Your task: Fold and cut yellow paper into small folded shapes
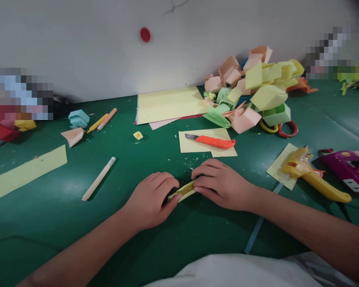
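Observation:
A narrow piece of folded yellow paper (pixel 186 192) spans the gap between my hands, just above the green table. My left hand (pixel 155 197) pinches its left end between thumb and fingers. At the other end, my right hand (pixel 221 183) grips the paper with thumb and bent fingers; the fingers hide that tip. Behind my right hand an orange cutter knife (pixel 215 142), its blade out to the left, lies on a pale yellow paper sheet (pixel 191 148). To the left of my hands rests a rolled cream paper stick (pixel 99 178).
Folded paper shapes (pixel 269 95) are heaped at back right, beside scissors handles (pixel 288 129). A yellow glue gun (pixel 317 179) and a purple device (pixel 347 167) lie right. Yellow sheets (pixel 170 105) lie by the wall, a light strip (pixel 26 174) at left.

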Motion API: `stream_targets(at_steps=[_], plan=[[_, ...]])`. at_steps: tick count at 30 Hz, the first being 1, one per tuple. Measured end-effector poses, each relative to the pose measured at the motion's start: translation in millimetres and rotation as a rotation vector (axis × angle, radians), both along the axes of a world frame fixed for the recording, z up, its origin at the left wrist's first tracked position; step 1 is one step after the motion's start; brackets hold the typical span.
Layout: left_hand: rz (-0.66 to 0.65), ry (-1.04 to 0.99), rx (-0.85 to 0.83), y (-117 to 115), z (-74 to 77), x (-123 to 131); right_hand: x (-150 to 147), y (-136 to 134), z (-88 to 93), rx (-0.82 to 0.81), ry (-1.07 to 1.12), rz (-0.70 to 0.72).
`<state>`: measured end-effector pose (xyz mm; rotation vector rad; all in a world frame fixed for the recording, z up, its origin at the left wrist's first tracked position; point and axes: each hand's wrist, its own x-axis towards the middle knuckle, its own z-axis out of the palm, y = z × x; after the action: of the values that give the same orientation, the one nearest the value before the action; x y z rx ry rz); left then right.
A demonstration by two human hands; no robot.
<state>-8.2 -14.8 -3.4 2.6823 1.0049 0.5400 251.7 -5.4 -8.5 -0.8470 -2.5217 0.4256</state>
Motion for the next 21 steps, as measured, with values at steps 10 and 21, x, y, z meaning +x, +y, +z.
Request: stream_targets(at_steps=[10, 21], plan=[[-0.210, 0.040, 0.434, -8, 6.0, 6, -2, 6, -7.7, -0.037, 0.057, -0.019], [-0.149, 0.100, 0.318, -7, 4.0, 6, 8, 5, -2.3, 0.153, -0.014, 0.083]])
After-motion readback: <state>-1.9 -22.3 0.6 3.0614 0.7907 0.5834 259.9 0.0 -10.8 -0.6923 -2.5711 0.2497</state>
